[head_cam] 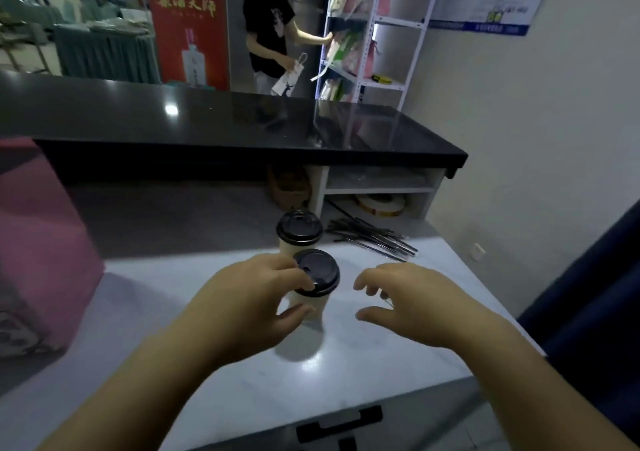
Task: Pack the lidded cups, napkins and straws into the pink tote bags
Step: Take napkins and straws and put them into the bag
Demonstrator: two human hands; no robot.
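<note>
The near cream paper cup with black plastic lid (316, 286) is clasped by the left hand (256, 298) near the pale worktop's (214, 381) middle, best lifted upright, while the right hand (412, 303) is held apart, empty.

Counter (398, 364) front is left clear; rear is blocked by second cup (299, 234), straws (374, 237), black shelf (242, 128).

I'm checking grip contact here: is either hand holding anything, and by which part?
The left hand grips the nearer cup, fingers on the lid rim, thumb on its side wall. The right hand is open, holding nothing.
</note>
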